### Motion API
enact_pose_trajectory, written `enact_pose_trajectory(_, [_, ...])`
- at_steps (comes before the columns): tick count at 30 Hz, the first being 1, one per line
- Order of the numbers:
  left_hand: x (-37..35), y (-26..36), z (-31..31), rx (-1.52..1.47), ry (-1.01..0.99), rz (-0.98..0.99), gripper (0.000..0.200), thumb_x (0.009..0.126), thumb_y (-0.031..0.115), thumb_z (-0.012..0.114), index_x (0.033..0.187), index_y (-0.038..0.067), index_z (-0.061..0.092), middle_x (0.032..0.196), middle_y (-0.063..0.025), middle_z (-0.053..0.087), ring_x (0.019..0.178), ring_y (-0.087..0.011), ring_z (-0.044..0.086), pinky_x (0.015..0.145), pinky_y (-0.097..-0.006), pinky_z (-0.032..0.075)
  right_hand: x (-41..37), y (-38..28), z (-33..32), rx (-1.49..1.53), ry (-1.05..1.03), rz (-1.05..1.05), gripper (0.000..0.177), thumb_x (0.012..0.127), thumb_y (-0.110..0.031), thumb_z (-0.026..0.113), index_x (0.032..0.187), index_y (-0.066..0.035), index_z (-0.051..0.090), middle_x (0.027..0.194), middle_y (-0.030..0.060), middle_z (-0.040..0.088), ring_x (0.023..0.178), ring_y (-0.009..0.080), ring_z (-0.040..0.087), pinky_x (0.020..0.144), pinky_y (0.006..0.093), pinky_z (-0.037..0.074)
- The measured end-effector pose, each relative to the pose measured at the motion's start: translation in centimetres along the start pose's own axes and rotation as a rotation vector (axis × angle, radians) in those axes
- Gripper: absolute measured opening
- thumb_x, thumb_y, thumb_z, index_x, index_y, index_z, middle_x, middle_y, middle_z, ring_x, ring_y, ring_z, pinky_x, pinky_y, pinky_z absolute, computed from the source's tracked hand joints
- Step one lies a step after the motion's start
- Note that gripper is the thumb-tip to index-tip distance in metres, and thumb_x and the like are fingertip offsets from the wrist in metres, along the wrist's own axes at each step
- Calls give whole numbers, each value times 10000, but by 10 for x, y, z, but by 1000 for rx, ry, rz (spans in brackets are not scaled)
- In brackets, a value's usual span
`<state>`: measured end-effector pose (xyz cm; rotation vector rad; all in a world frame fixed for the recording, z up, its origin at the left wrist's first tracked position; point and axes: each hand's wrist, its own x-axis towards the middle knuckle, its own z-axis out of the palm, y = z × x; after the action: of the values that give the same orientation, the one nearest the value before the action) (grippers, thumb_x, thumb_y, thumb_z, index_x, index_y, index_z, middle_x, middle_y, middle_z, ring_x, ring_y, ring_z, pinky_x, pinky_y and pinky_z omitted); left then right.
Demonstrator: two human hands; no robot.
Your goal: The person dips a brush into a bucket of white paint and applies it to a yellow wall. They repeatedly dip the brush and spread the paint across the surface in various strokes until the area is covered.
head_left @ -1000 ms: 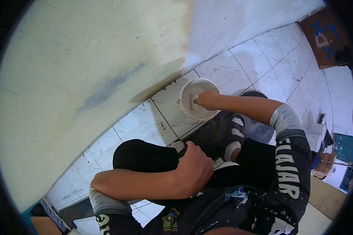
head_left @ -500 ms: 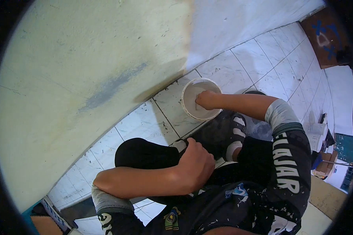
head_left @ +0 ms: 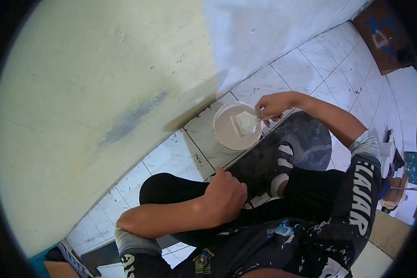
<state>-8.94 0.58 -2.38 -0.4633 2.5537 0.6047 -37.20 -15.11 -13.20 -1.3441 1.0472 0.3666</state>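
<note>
A white bucket (head_left: 216, 132) with pale paint inside stands on the tiled floor by the wall. Above its opening, my right hand (head_left: 274, 106) grips a wide paintbrush (head_left: 246, 123) whose bristles are coated in pale paint. My left hand (head_left: 226, 194) is closed near my bent knee, its fingers curled; whatever it may hold is hidden.
The wall (head_left: 139, 55) is yellowish on the left and bluish white farther along. A dark board (head_left: 310, 139) lies under my sandalled foot. A brown panel with blue marks (head_left: 380, 37) stands at the upper right; boxes (head_left: 394, 192) are at the far right.
My right hand has risen and moved right from inside the bucket, bringing the brush into view above the rim. The left hand stays near the knee.
</note>
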Motion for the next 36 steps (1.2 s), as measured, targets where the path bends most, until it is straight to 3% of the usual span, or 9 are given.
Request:
enact_pose_trajectory(5, [13, -1, -4, -45, -60, -79, 275, 894, 306, 620, 925, 36, 660, 825, -138, 677, 842, -306, 657, 781, -448, 459, -15, 58, 7, 450, -86, -28, 193, 953, -184, 517, 964, -22, 622, 743, 36, 613, 528, 67, 450, 427, 224, 338])
enact_pose_trajectory(8, [22, -3, -4, -76, -73, -131, 276, 895, 312, 621, 921, 41, 666, 832, -140, 681, 844, -315, 663, 772, -454, 465, -24, 72, 8, 734, -169, -20, 192, 982, -180, 516, 1054, -14, 581, 758, 41, 578, 507, 46, 423, 388, 211, 296])
enact_pose_trajectory(18, [54, -8, -14, -108, -223, -301, 285, 877, 321, 613, 916, 58, 717, 872, -134, 721, 892, -336, 697, 791, -471, 487, -31, 104, -24, 928, -363, -304, 292, 926, -212, 537, 1041, 54, 569, 703, 141, 587, 322, 74, 345, 264, 221, 260])
enact_pose_trajectory(21, [63, -10, -15, -90, -252, -309, 305, 883, 327, 581, 939, 41, 671, 861, -185, 704, 878, -350, 700, 775, -478, 511, -46, 97, -33, 910, -359, -312, 294, 908, -222, 545, 998, 55, 580, 692, 165, 566, 324, 86, 331, 274, 222, 247])
enact_pose_trajectory(27, [75, -7, -25, -117, -237, -265, 333, 905, 339, 551, 1015, 45, 662, 905, -203, 705, 918, -378, 690, 822, -494, 527, -97, 59, -50, 937, -41, -474, 291, 913, -252, 575, 1037, 12, 586, 672, 86, 502, 381, 68, 297, 320, 221, 231])
enact_pose_trajectory(29, [87, -13, -17, -109, -342, -279, 357, 919, 336, 516, 1096, 51, 638, 1072, -199, 684, 1040, -362, 657, 869, -484, 519, -128, 36, -53, 949, 75, -605, 250, 923, -236, 557, 1002, 1, 569, 686, 91, 517, 388, 71, 300, 325, 225, 227])
enact_pose_trajectory(31, [85, -6, -28, -96, -319, -268, 380, 929, 344, 501, 1128, 50, 635, 1104, -194, 675, 1068, -364, 645, 879, -483, 517, -180, -5, -50, 873, 216, -646, 184, 938, -191, 530, 963, -10, 548, 698, 101, 535, 393, 77, 317, 338, 237, 227])
enact_pose_trajectory(33, [88, -5, -32, -85, -334, -274, 394, 929, 351, 502, 1133, 40, 632, 1095, -196, 678, 1056, -370, 648, 886, -486, 518, -224, -37, -41, 731, 517, -728, 152, 952, -148, 496, 986, -5, 537, 715, 112, 548, 405, 84, 346, 356, 248, 239])
enact_pose_trajectory(36, [92, -14, -18, -78, -256, -228, 420, 932, 366, 499, 1136, 25, 632, 1082, -206, 679, 1039, -382, 652, 895, -487, 516, -280, -78, -30, 713, 744, -949, 186, 970, -130, 484, 1108, -10, 512, 732, 88, 544, 455, 85, 393, 381, 243, 271])
